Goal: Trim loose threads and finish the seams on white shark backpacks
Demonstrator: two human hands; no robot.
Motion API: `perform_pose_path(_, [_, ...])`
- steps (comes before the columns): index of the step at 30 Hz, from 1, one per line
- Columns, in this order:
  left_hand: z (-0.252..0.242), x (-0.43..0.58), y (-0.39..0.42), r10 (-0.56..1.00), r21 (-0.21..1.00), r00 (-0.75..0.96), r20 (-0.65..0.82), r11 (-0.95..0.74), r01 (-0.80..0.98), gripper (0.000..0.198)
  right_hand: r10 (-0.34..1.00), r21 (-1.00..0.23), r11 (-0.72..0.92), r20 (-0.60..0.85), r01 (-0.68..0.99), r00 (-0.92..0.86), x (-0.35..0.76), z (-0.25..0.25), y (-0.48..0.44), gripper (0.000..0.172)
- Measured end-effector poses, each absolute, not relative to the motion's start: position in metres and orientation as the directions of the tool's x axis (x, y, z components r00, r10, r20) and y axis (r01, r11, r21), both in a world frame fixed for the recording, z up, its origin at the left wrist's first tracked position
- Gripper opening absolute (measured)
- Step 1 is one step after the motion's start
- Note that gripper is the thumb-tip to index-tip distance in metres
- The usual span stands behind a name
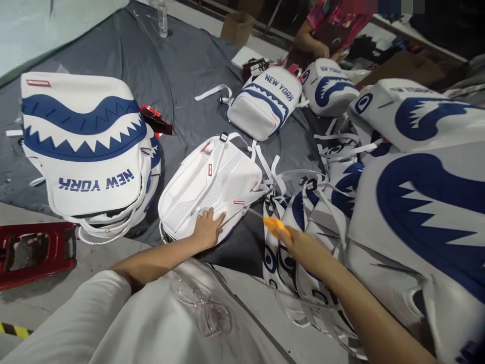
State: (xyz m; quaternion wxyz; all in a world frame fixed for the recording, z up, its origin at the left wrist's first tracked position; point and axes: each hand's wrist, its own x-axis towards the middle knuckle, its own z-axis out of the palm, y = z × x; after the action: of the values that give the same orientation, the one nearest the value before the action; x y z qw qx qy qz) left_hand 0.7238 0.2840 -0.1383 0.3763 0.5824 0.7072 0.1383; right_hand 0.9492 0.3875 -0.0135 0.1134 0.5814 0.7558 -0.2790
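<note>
A white backpack (189, 189) lies with its strap side up on the dark cloth in front of me. My left hand (208, 228) rests on its near edge with the fingers spread, holding nothing. To the right, my right hand (299, 247) is closed round a tool with an orange handle (276, 226). The tool's thin shaft points toward the backpack's right edge, close to a small red-outlined tag (239, 202); whether its tip touches the fabric cannot be made out.
At the left stand stacked white-and-blue backpacks (83, 172). Another backpack (261, 103) lies beyond, and a large pile (424, 202) fills the right side. A person (322, 35) works at the back. A red stool (38, 253) is at lower left, a bottle (162, 20) at the far edge.
</note>
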Motion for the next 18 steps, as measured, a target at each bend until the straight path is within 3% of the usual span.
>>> perform_pose_path(2, [-0.134,0.719,0.285,0.927,0.655,-0.003,-0.376,0.268,0.707,0.066,0.753,-0.323,0.122,-0.586,0.938,-0.299,0.955,-0.014,0.383,0.054])
perform_pose_path(5, [-0.123,0.691,0.306,0.937,0.719,-0.012,-0.350,0.277,0.638,0.044,0.759,-0.353,0.017,-0.605,0.936,-0.241,0.960,-0.017,0.372,0.053])
perform_pose_path(7, [-0.114,0.661,0.338,0.945,0.761,-0.113,-0.306,0.314,0.568,0.030,0.680,-0.455,-0.088,-0.678,0.886,-0.281,0.959,-0.025,0.362,0.054])
perform_pose_path(10, [-0.101,0.615,0.405,0.913,0.821,-0.324,-0.247,0.375,0.430,0.031,0.564,-0.578,-0.235,-0.736,0.782,-0.374,0.950,-0.046,0.339,0.061])
perform_pose_path(13, [-0.097,0.587,0.473,0.850,0.874,-0.454,-0.267,0.413,0.258,0.029,0.615,-0.654,-0.238,-0.674,0.718,-0.410,0.935,-0.072,0.315,0.059])
perform_pose_path(18, [-0.106,0.593,0.547,0.755,0.876,-0.499,-0.424,0.482,-0.015,0.031,0.645,-0.714,-0.294,-0.639,0.635,-0.419,0.922,-0.095,0.289,0.057])
